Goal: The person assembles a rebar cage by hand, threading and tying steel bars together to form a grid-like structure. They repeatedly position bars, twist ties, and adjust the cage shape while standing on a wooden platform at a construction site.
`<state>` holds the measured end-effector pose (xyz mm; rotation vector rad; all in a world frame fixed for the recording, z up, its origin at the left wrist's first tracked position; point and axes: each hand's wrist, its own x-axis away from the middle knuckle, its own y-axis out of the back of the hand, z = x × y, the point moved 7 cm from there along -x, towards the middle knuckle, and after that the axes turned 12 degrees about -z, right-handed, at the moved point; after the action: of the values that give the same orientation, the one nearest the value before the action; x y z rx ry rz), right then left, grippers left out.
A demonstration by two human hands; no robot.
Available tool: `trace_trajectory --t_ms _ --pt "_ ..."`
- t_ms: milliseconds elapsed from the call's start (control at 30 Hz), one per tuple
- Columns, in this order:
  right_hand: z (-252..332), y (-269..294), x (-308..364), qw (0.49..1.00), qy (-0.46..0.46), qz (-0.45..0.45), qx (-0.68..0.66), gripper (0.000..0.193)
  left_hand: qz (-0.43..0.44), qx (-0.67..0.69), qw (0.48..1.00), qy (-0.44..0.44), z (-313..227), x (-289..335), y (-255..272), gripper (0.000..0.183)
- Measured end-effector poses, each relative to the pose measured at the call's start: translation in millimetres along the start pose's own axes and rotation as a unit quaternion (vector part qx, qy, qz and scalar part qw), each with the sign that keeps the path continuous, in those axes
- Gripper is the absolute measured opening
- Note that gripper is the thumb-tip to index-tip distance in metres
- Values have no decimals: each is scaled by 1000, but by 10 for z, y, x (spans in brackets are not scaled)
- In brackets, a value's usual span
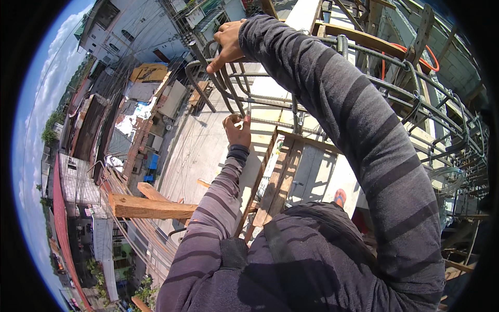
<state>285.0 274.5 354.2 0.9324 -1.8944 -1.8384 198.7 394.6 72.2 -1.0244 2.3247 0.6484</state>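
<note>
A cage of bent steel rebar (259, 97) runs from in front of me off to the right, its hooked ends sticking out over the edge. My right hand (227, 44) reaches across at the far side and is closed around upright rebar near its top, thumb down along it. Lower down, my left hand (238, 131) has its fingers curled and thumb raised at the lower end of the same bars. It appears to grip a rebar there; a thin piece beside the thumb is too small to name.
Wooden planks (280, 179) lie below me, beside a foot in a sandal (339, 197). A timber beam (156, 207) juts out left, near long thin bars (130, 229). An orange hose (430, 60) loops at right. Far below lie a street, wires and roofs.
</note>
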Motion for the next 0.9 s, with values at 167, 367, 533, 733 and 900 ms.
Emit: trace_trajectory --t_ms 167,367,533,733,900 --pt "86 -70 26 998 26 -53 19 114 44 -93 994 41 85 121 -144 29" --pt "96 -82 -93 997 18 -20 76 117 78 -73 993 -44 -203 15 -87 25" --pt "193 519 488 967 8 -241 -87 81 183 427 863 198 100 -71 -441 40" --pt "-336 591 2312 610 -63 -370 -698 51 292 599 648 369 919 -465 -728 46" --pt "-320 735 3420 767 14 -371 -523 44 256 444 758 404 1150 -603 -1101 46"
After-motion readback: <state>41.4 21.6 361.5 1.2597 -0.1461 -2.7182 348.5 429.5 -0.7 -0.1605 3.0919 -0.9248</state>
